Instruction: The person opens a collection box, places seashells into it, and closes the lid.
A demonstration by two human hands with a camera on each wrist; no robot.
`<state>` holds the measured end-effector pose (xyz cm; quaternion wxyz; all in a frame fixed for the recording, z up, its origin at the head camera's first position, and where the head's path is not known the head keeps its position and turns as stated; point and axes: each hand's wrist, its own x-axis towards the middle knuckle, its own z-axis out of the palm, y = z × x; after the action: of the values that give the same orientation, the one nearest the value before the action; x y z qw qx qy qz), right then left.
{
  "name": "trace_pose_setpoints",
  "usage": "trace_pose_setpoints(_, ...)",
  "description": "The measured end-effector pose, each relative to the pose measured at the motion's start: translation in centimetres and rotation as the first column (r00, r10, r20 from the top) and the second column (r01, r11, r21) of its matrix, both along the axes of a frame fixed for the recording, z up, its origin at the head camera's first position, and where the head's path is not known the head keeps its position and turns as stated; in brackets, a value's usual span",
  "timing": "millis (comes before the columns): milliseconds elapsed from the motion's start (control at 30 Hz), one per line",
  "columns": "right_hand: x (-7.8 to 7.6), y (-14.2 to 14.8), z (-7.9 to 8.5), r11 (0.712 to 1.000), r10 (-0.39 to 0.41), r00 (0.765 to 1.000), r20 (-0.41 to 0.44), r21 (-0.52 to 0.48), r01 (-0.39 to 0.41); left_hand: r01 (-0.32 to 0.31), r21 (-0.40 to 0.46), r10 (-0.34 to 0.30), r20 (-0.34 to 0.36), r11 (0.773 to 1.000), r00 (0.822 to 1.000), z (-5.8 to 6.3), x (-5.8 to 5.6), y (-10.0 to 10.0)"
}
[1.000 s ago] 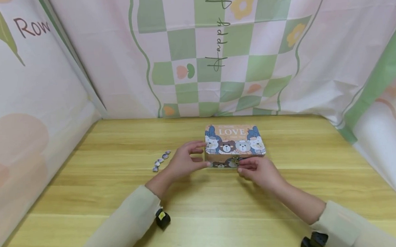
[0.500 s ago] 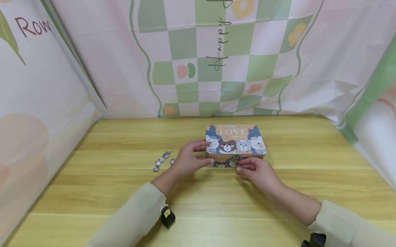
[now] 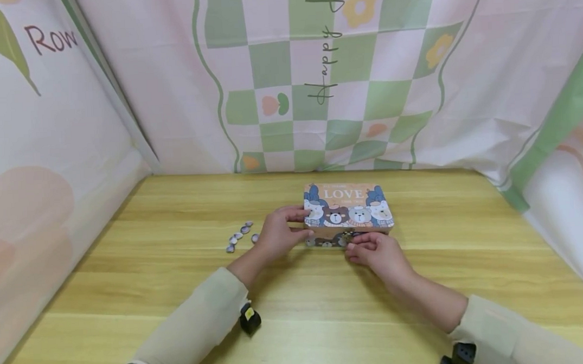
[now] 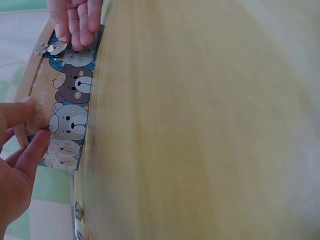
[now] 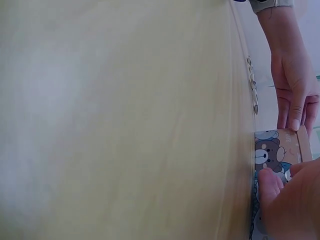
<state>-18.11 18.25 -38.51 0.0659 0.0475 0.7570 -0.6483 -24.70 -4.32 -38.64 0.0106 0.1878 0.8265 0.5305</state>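
A bear-printed box [image 3: 347,201] with "LOVE" on its lid stands on the table, lid down. My left hand [image 3: 280,235] holds its left end, thumb at the front corner and fingers along the side. At the box's front, my right hand [image 3: 380,254] pinches at the small metal clasp [image 4: 57,47], fingers bent. The right hand's fingers partly cover the clasp in the head view. In the right wrist view, that hand hides much of the box front.
Several small purple-and-white shell-like pieces [image 3: 237,236] lie left of the box, one of them close to the left hand. The wooden table [image 3: 316,311] ends at a printed curtain [image 3: 275,134] behind the box.
My left hand has shifted slightly right against the box, uncovering one shell-like piece beside it. My right hand has moved a little left at the clasp. The lid stays down.
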Motion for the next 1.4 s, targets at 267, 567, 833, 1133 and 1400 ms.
trace_pose_setpoints(267,0.0,-0.2,0.1,0.995,-0.028,1.0,0.01,-0.095,0.029,0.004,0.017,-0.004,-0.003,1.0,1.0,0.1,0.1,0.1)
trace_pose_setpoints(567,0.1,-0.2,0.4,0.991,-0.042,0.999,-0.017,-0.127,0.04,0.007,0.051,-0.006,-0.019,0.999,1.0,0.2,0.1,0.2)
trace_pose_setpoints(833,-0.1,-0.1,0.6,0.989,-0.06,0.998,-0.037,-0.141,0.054,-0.016,0.011,0.016,-0.051,1.0,0.999,0.4,0.2,0.4)
trace_pose_setpoints(1133,-0.1,-0.1,0.7,0.991,-0.046,0.995,-0.086,-0.129,0.034,0.005,-0.002,-0.005,-0.097,1.0,0.995,0.6,0.3,0.3)
trace_pose_setpoints(1400,-0.1,0.3,1.1,0.998,-0.028,0.986,-0.165,-0.064,0.017,0.003,-0.014,-0.005,-0.123,1.0,0.992,1.0,0.4,0.1)
